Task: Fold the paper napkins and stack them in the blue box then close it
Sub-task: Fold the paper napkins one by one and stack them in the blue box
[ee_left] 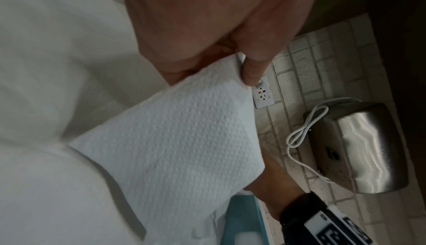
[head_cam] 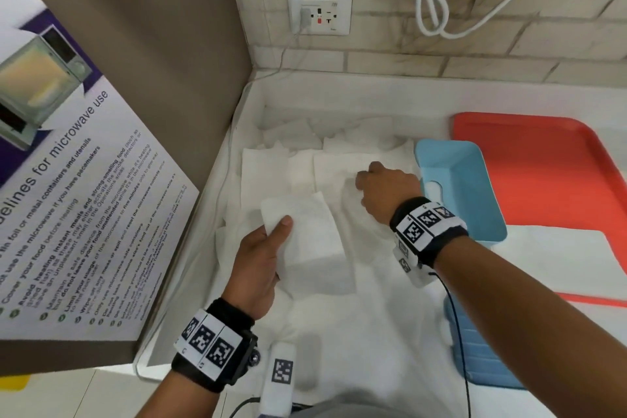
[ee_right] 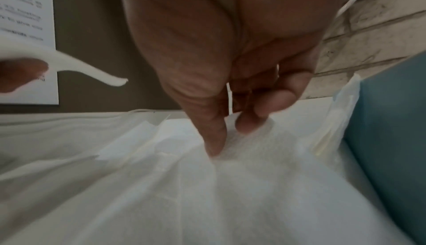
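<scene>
On the white counter [head_cam: 559, 258], in the corner under the brick wall [head_cam: 441, 58], loose paper napkins [head_cam: 271, 173] lie spread in an overlapping heap. The left hand [head_cam: 261, 258] holds a folded napkin [head_cam: 305, 237] just above the near part of that heap, thumb on top of its near-left corner and fingers hidden beneath; the left wrist view shows the thumb [ee_left: 252, 70] pressed against the napkin's edge, so the hand is closed in a pinch on it. The right hand [head_cam: 386, 190] reaches farther in and to the right, fingers curled down onto the loose napkins. In the right wrist view the thumb [ee_right: 214, 136] and a fingertip [ee_right: 248, 123] press close together into the top sheet, which wrinkles toward them; whether they have actually caught the paper I cannot tell.

The blue box [head_cam: 464, 187] sits just right of the right hand, open, its near-left part hidden behind the wrist. A second blue piece [head_cam: 481, 349], ribbed on its side, lies nearer on the counter under the right forearm. Right of the box lies a red tray [head_cam: 556, 166], partly under a white sheet.

On the far wall are a socket [head_cam: 319, 13] with a plug in it and a looped white cable [head_cam: 437, 10]. A microwave notice [head_cam: 68, 197] hangs on the brown panel at left.
</scene>
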The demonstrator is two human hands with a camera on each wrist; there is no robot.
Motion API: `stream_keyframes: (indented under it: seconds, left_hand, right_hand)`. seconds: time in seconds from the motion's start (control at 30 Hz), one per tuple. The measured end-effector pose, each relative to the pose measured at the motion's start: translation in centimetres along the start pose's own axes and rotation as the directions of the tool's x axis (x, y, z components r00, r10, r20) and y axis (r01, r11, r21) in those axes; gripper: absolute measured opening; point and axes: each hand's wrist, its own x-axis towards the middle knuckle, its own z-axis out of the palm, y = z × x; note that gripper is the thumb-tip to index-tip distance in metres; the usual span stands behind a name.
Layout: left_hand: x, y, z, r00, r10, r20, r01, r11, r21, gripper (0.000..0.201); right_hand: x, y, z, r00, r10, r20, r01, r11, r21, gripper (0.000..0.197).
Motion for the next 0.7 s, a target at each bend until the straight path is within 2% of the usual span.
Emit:
stream_keyframes:
  seconds: [0.1,0.17,0.23,0.3,0.33,0.4,0.47,0.5,0.57,0.63,0.7]
  left_hand:
    - [0.1,0.1,-0.2,1.000,0.004,-0.014,-0.004,1.000,0.012,0.027]
    - [0.2,0.1,-0.3,0.999,0.014,-0.033,-0.013,1.000,0.026,0.027]
    - [0.3,0.2,-0.3,0.999,0.022,-0.046,-0.021,0.999,0.036,0.029]
    - [0.4,0.2,-0.2,0.998,0.033,-0.058,-0.031,0.999,0.038,0.029]
    - [0.3,0.3,-0.1,0.997,0.041,-0.064,-0.039,0.998,0.040,0.029]
    - [0.3,0.5,0.2,0.996,0.057,-0.070,-0.054,0.997,0.046,0.029]
    - [0.2,0.8,0.5,0.996,0.068,-0.064,-0.065,0.997,0.048,0.027]
    - [0.1,0.9,0.7,0.995,0.075,-0.061,-0.072,0.996,0.049,0.027]
    - [0.1,1.1,1.1,0.995,0.081,-0.050,-0.079,0.996,0.042,0.029]
    - [0.1,1.1,1.5,0.996,0.078,-0.040,-0.078,0.997,0.019,0.031]
    - [-0.1,1.0,2.1,0.998,0.059,-0.026,-0.059,0.998,0.004,0.030]
  right_hand:
    - [-1.2,0.5,-1.0,0.990,0.002,-0.144,0.007,0.998,0.064,0.020]
    - [-2.4,1.0,-1.8,0.961,0.016,-0.277,0.032,0.985,0.168,0.015]
    - [-3.9,1.6,-2.6,0.909,0.017,-0.417,0.108,0.956,0.274,0.015]
    - [-5.6,2.2,-3.5,0.875,0.020,-0.484,0.217,0.877,0.428,0.014]
    - [-6.5,2.4,-3.9,0.866,0.044,-0.498,0.274,0.791,0.547,0.013]
    - [-7.7,2.9,-3.9,0.873,0.113,-0.475,0.357,0.517,0.778,0.015]
    - [-8.5,3.0,-3.3,0.903,0.124,-0.412,0.371,0.261,0.891,0.024]
    - [-8.7,3.0,-2.8,0.921,0.106,-0.375,0.352,0.183,0.918,0.029]
    - [-9.5,2.6,-2.1,0.951,0.038,-0.307,0.304,0.082,0.949,0.033]
    - [-10.3,1.8,-1.6,0.964,-0.017,-0.267,0.266,-0.034,0.963,0.023]
    - [-10.3,0.7,-1.0,0.970,-0.003,-0.241,0.240,-0.083,0.967,0.016]
